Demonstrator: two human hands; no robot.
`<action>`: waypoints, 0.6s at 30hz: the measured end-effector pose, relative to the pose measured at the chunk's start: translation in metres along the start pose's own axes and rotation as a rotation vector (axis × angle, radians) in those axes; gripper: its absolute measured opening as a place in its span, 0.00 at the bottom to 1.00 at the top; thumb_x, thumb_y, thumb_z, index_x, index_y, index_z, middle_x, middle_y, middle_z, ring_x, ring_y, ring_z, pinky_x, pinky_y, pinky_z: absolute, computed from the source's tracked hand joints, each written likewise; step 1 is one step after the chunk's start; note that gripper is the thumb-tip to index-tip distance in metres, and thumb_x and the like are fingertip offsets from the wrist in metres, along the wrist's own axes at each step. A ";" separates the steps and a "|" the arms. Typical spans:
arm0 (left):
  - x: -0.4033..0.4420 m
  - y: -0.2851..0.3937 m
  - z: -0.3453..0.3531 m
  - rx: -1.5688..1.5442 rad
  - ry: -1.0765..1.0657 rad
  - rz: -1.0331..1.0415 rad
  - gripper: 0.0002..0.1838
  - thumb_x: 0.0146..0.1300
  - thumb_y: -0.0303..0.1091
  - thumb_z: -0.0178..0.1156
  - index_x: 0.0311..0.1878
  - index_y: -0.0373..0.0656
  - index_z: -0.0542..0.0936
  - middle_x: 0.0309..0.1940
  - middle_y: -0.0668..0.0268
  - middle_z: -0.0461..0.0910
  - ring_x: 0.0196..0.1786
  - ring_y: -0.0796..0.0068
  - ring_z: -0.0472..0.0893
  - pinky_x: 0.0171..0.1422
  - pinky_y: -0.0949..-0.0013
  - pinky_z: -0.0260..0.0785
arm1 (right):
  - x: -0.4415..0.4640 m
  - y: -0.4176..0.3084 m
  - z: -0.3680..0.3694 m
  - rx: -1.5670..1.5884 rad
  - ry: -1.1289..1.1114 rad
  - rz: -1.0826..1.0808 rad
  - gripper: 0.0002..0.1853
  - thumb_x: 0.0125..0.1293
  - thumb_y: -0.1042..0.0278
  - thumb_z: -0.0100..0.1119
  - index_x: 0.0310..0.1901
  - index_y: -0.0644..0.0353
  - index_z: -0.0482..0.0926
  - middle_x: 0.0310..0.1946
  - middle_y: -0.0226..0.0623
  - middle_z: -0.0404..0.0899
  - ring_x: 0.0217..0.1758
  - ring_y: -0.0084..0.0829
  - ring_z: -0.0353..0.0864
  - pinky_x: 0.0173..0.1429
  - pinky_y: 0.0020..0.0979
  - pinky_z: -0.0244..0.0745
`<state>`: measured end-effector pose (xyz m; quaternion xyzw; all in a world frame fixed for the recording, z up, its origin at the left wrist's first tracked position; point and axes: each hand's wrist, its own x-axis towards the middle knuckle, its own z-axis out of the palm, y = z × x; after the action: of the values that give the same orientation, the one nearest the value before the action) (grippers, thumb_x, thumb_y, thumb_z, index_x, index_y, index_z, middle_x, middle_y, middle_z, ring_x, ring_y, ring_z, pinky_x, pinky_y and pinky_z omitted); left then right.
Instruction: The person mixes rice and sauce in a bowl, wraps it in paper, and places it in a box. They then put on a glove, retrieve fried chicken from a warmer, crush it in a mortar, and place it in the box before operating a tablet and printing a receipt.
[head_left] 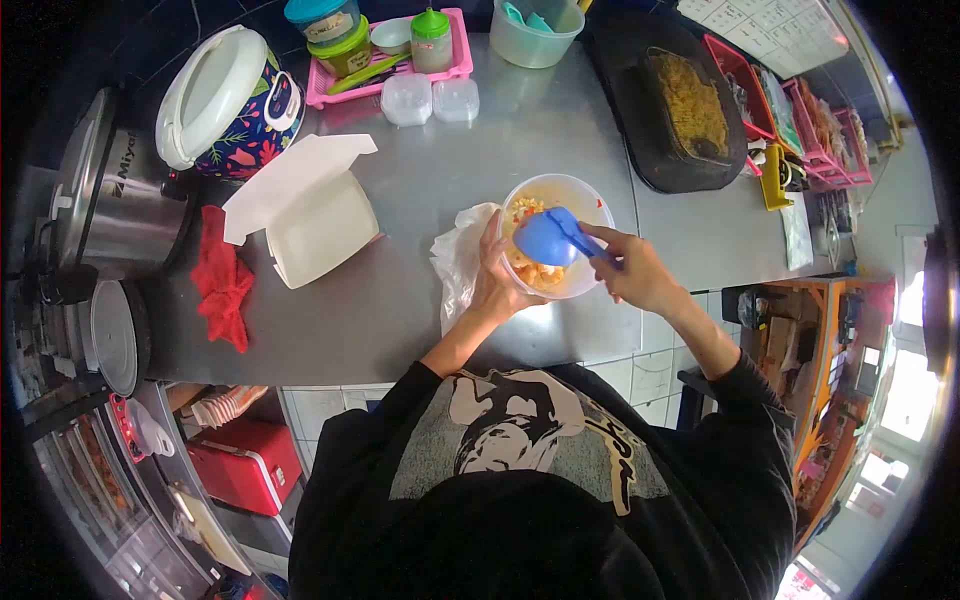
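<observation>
Fabric of a black shirt (720, 450), printed with a pale picture, is closest of all, and its wearer stands up against a metal counter (400, 325). Just ahead, the left hand (492, 278) is curved round the near left side of a see-through bowl (548, 187), steadying it from outside above the counter; I can't tell whether the bowl's base rests on the metal. The right hand (632, 268) has its fingers curled in, gripping the handle of a blue ladle (545, 238) between thumb and fingers. The ladle's cup hangs within the bowl's rim, over yellowish food (540, 276) with reddish bits; whether it touches the food is hard to see from here.

A crumpled plastic bag (455, 270) lies beside the bowl, next to the left hand. Off to the left sit a red cloth (220, 285) and a pale takeaway box (325, 225) with its lid folded open.

Farther back, a flower-patterned cooker (240, 125) stands behind the box. Two small clear tubs (407, 102) sit before a pink tray (463, 35) carrying a green-capped jar (432, 48). To its right is a pale bucket (537, 45), then a black tray (650, 160) bearing a brown slab (690, 105), with pink baskets (830, 145) beyond.
</observation>
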<state>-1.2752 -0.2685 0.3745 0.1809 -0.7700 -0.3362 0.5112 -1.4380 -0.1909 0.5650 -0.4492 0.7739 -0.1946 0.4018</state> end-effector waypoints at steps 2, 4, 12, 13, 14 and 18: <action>0.001 0.001 -0.001 -0.009 0.005 0.015 0.68 0.30 0.52 0.82 0.68 0.52 0.43 0.69 0.37 0.48 0.69 0.36 0.55 0.70 0.38 0.54 | -0.008 -0.006 -0.007 -0.146 0.072 -0.152 0.15 0.63 0.70 0.53 0.52 0.58 0.78 0.21 0.46 0.79 0.19 0.36 0.78 0.29 0.36 0.74; 0.003 0.001 0.000 -0.001 0.018 0.032 0.67 0.31 0.52 0.82 0.69 0.51 0.43 0.69 0.38 0.49 0.70 0.36 0.55 0.71 0.38 0.53 | -0.013 -0.015 -0.011 -0.308 0.159 -0.236 0.14 0.62 0.70 0.55 0.50 0.57 0.79 0.24 0.50 0.80 0.21 0.42 0.80 0.32 0.39 0.76; -0.005 -0.001 -0.002 -0.064 -0.068 -0.086 0.68 0.30 0.51 0.82 0.70 0.54 0.42 0.70 0.40 0.48 0.72 0.39 0.52 0.72 0.39 0.51 | 0.032 0.004 0.035 -0.648 0.126 -0.201 0.09 0.60 0.65 0.61 0.41 0.56 0.83 0.25 0.46 0.81 0.30 0.47 0.83 0.37 0.44 0.78; -0.002 -0.003 -0.002 -0.074 -0.036 -0.028 0.69 0.29 0.50 0.83 0.70 0.55 0.42 0.70 0.41 0.47 0.72 0.39 0.52 0.72 0.39 0.51 | 0.028 -0.005 0.021 -0.543 0.167 -0.216 0.09 0.58 0.65 0.62 0.39 0.56 0.84 0.26 0.46 0.82 0.30 0.46 0.83 0.36 0.42 0.78; 0.000 -0.003 -0.001 -0.084 0.002 0.023 0.69 0.29 0.50 0.83 0.70 0.56 0.42 0.70 0.41 0.47 0.72 0.38 0.52 0.72 0.39 0.51 | 0.024 -0.020 0.006 -0.542 0.189 -0.185 0.09 0.57 0.65 0.61 0.38 0.55 0.84 0.27 0.45 0.82 0.32 0.45 0.84 0.38 0.41 0.79; -0.003 -0.003 -0.001 -0.083 -0.035 0.000 0.70 0.28 0.48 0.83 0.70 0.58 0.42 0.71 0.41 0.45 0.71 0.33 0.52 0.72 0.36 0.51 | 0.046 0.023 0.039 -0.837 0.132 -0.132 0.10 0.55 0.62 0.64 0.37 0.56 0.85 0.29 0.44 0.83 0.34 0.45 0.84 0.41 0.41 0.79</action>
<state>-1.2727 -0.2691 0.3703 0.1534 -0.7643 -0.3710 0.5047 -1.4320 -0.2156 0.5063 -0.6088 0.7796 0.0824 0.1212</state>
